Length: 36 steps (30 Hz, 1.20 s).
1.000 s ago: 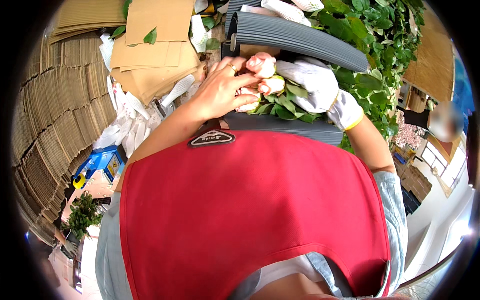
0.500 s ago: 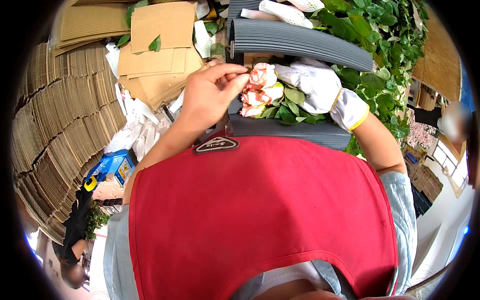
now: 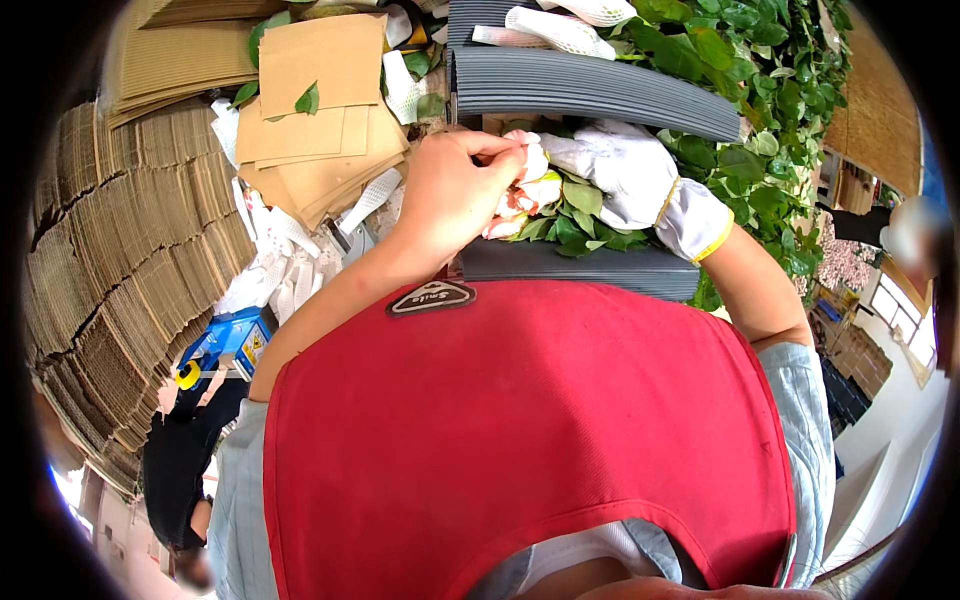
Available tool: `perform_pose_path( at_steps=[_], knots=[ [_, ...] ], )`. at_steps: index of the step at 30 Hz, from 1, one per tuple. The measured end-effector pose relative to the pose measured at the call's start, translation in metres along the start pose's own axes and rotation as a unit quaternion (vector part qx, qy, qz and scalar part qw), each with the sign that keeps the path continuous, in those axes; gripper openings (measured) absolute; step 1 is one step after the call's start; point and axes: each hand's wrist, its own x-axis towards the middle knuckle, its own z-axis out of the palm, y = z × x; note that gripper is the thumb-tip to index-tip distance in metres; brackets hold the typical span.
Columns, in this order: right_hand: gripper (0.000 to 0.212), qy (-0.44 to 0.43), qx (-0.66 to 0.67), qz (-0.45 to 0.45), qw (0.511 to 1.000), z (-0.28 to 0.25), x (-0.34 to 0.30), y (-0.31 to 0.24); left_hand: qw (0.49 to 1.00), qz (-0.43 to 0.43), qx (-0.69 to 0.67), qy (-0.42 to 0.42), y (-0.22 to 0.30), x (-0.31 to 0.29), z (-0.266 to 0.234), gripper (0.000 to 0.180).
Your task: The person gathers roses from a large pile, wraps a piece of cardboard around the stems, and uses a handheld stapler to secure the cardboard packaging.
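the bare left hand (image 3: 450, 195) has slid up onto the pink roses (image 3: 525, 190), fingers pinched on a bloom, while the gloved right hand (image 3: 625, 180) clasps the bunch beside it above the grey corrugated sheet (image 3: 590, 268), seemingly mid-way, unwrapped yet.

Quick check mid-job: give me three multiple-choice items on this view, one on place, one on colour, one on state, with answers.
1. Where do the brown cardboard sheets lie?
A. to the person's left
B. to the person's right
C. on the red apron

2. What colour is the glove on the right hand?
A. black
B. white
C. blue

3. The left hand is
A. gloved and hanging free
B. bare, fingers pinching at the pink roses
C. out of view

Answers: 1 A, sheets sit at upper left; 2 B, white glove with yellow cuff; 3 B, bare fingertips meet the blooms.
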Motion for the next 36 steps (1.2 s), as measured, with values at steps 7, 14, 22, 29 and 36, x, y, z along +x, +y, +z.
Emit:
perform_pose_path(
  at_steps=[7, 14, 22, 29, 36],
  knots=[
    [0.056, 0.000, 0.003, -0.017, 1.000, -0.005, 0.001, -0.001, 0.999, -0.003, -0.046, 0.028, 0.005, 0.002, 0.007, 0.021],
    [0.054, 0.056, -0.015, -0.046, 0.997, 0.002, 0.000, 0.001, 0.982, 0.147, 0.092, 0.071, -0.006, -0.005, 0.018, 0.014],
    [0.058, 0.010, -0.031, 0.002, 0.999, 0.001, -0.003, -0.003, 0.963, 0.194, -0.014, 0.185, -0.063, -0.036, -0.062, 0.028],
    [0.061, -0.012, -0.006, -0.011, 1.000, -0.005, 0.005, -0.003, 0.967, 0.228, 0.095, -0.058, -0.042, -0.023, -0.042, 0.079],
    [0.057, 0.017, 0.038, -0.074, 0.996, -0.037, -0.009, -0.002, 0.950, 0.277, 0.082, -0.117, -0.070, 0.022, 0.000, 0.085]
  ],
)
